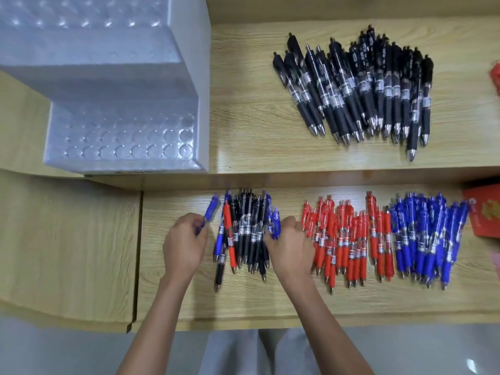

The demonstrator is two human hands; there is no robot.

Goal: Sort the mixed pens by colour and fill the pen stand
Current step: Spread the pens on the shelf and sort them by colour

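Your left hand (186, 240) pinches a blue pen (210, 212); your right hand (290, 239) curls round a second blue pen (275, 226). Mixed pile (243, 231) between them on the worktop (189, 293). Red pile (349, 239), blue pile (427, 234) to the right; black pile (359, 87) behind; pen stand (121, 104) far left.

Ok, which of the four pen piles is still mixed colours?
The leftmost pile, between the left hand and right hand: black, blue and red pens together. The black pile, red pile and blue pile are each one colour.
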